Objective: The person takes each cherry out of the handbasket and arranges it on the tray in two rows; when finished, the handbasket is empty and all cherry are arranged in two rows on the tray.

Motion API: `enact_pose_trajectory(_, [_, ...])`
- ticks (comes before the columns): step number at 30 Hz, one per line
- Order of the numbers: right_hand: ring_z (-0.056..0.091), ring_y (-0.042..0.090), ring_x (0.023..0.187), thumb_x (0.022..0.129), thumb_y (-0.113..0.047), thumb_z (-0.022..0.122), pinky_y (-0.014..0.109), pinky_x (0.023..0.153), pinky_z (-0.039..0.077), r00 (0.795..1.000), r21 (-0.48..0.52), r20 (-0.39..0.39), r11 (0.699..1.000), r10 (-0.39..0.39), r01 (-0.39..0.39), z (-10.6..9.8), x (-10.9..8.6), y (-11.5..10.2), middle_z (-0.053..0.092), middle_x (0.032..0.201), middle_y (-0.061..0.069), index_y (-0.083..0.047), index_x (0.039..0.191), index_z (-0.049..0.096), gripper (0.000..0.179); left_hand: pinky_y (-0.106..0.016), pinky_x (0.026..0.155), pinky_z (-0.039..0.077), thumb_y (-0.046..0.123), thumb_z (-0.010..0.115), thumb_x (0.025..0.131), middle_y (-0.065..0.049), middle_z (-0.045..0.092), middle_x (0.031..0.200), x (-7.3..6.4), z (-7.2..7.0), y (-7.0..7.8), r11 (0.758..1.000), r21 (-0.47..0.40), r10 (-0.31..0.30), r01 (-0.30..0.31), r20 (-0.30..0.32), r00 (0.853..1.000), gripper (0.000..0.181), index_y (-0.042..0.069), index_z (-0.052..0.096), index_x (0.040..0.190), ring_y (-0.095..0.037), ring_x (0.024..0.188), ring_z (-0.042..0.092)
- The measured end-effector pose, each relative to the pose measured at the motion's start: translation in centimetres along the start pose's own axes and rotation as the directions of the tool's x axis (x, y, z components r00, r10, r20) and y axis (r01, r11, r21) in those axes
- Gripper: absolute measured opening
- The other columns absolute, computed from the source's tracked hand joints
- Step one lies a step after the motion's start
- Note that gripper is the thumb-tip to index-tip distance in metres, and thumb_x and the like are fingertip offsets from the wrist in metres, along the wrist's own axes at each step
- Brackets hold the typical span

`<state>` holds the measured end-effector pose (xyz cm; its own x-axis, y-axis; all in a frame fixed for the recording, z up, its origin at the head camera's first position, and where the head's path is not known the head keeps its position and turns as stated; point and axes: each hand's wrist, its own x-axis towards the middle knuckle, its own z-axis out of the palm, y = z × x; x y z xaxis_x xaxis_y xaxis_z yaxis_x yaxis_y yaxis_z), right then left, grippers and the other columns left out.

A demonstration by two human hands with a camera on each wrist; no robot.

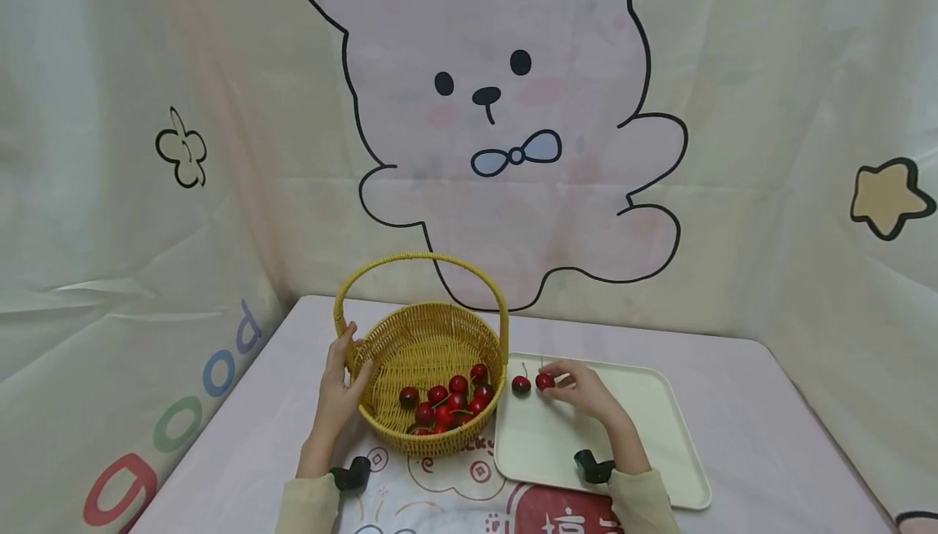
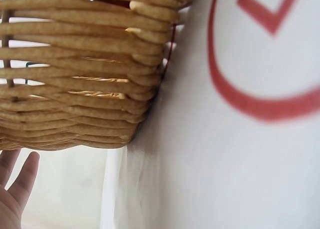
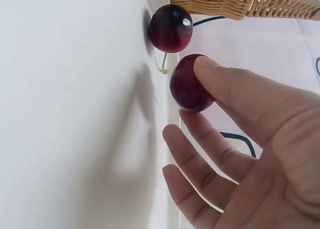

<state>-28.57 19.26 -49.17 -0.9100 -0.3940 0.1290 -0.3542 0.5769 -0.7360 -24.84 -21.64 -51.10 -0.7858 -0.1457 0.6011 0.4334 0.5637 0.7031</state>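
Note:
A yellow wicker basket [image 1: 428,322] with a tall handle stands on the table, with several dark red cherries [image 1: 443,414] inside it. My left hand [image 1: 340,391] rests against the basket's left side, thumb and fingers spread and fairly straight near the base of the handle. In the left wrist view, straight fingers [image 2: 25,179] show beside the woven wall. Over the white tray [image 1: 601,428], my right hand [image 1: 586,393] pinches a cherry [image 3: 189,84] between thumb and fingertip. Another cherry [image 1: 521,386], its stem showing, lies on the tray just left of the held one.
The tray sits right of the basket, its left edge close to the basket wall. A printed cloth [image 1: 454,509] covers the table's front part. Behind the table hangs a fabric backdrop [image 1: 498,216] with a cartoon animal, and more fabric hangs along both sides.

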Motion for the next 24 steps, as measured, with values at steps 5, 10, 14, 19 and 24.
enact_pose_trajectory(5, [0.06, 0.03, 0.088, 0.08, -0.01, 0.07, 0.03, 0.074, 0.05, 1.0, -0.007, 0.005, 1.0, -0.012, 0.012, 0.24, 0.03, 0.46, 0.064, 0.1, 0.017, 0.001, 0.109, 0.064, 0.031, -0.062, 0.089, 0.039, 0.005, 0.063, 0.086, -0.014, 0.041, 0.134, 0.06, 0.06, -0.05, 1.0, -0.006, 0.003, -0.003, 0.002, 1.0, 0.071, 0.024, 0.029, 0.145, -0.034, 0.115, 0.051])
enact_pose_trajectory(10, [0.06, 0.031, 0.087, 0.079, -0.01, 0.071, 0.034, 0.075, 0.05, 0.999, -0.003, 0.003, 0.999, -0.04, 0.04, 0.64, 0.06, 0.81, 0.063, 0.098, 0.017, 0.001, 0.108, 0.064, 0.032, -0.06, 0.088, 0.04, 0.005, 0.063, 0.086, -0.013, 0.042, 0.133, -0.01, 0.06, -0.14, 1.0, -0.004, 0.004, -0.004, -0.002, 1.0, 0.071, 0.024, 0.03, 0.145, -0.033, 0.115, 0.051])
enact_pose_trajectory(14, [0.06, 0.031, 0.086, 0.079, -0.01, 0.071, 0.04, 0.076, 0.051, 0.999, -0.005, 0.002, 0.999, -0.045, 0.045, 0.79, 0.06, 1.0, 0.063, 0.097, 0.017, 0.001, 0.108, 0.064, 0.031, -0.053, 0.084, 0.042, 0.006, 0.063, 0.086, -0.012, 0.044, 0.132, -0.07, 0.06, -0.11, 1.0, 0.002, 0.01, -0.01, -0.007, 1.0, 0.07, 0.024, 0.03, 0.145, -0.032, 0.114, 0.052])
enact_pose_trajectory(19, [0.06, 0.028, 0.087, 0.08, -0.011, 0.071, 0.04, 0.076, 0.05, 0.999, -0.003, 0.015, 1.0, -0.031, 0.031, 0.76, 0.15, 0.93, 0.064, 0.097, 0.015, -0.001, 0.109, 0.064, 0.031, -0.052, 0.083, 0.042, 0.007, 0.063, 0.086, -0.012, 0.044, 0.132, -0.02, 0.07, -0.17, 1.0, 0.014, 0.008, -0.008, -0.006, 1.0, 0.07, 0.025, 0.03, 0.145, -0.032, 0.113, 0.052])
enact_pose_trajectory(24, [0.06, 0.027, 0.086, 0.08, -0.01, 0.07, 0.038, 0.076, 0.05, 0.999, -0.01, 0.02, 0.999, -0.03, 0.031, 0.83, 0.24, 0.92, 0.064, 0.097, 0.015, -0.001, 0.11, 0.064, 0.032, -0.049, 0.082, 0.042, 0.006, 0.063, 0.086, -0.013, 0.044, 0.131, 0.02, 0.09, -0.22, 1.0, 0.025, 0.009, -0.009, -0.008, 1.0, 0.071, 0.024, 0.03, 0.145, -0.031, 0.112, 0.052])
